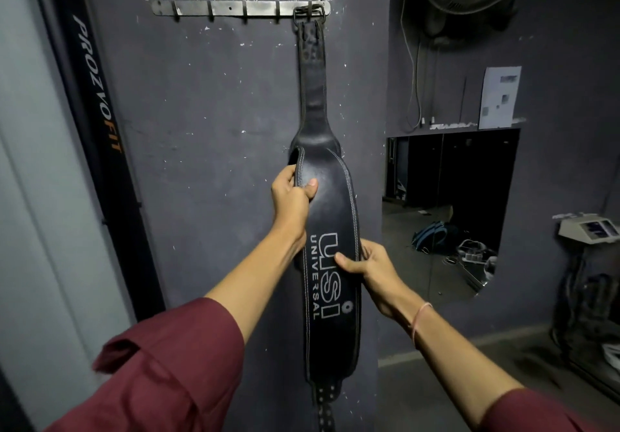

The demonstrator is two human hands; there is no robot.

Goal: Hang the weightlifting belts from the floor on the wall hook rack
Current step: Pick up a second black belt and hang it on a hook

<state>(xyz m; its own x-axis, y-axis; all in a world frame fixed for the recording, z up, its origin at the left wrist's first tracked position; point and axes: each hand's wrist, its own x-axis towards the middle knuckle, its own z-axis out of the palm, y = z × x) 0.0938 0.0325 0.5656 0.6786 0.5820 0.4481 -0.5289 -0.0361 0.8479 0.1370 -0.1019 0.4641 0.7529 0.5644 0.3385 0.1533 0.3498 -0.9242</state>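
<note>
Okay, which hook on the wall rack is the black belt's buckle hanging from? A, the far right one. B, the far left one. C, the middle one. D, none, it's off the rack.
A: the buckle of the belt is looped on at the right end of the rack, while the left hand and right hand grip the belt lower down.

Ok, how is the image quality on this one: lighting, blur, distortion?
Head view: dim but even light; the lettering on the belt and the hook rack read sharp; wide-angle bending curves the left edge; the sleeves at the bottom look smeared.
</note>
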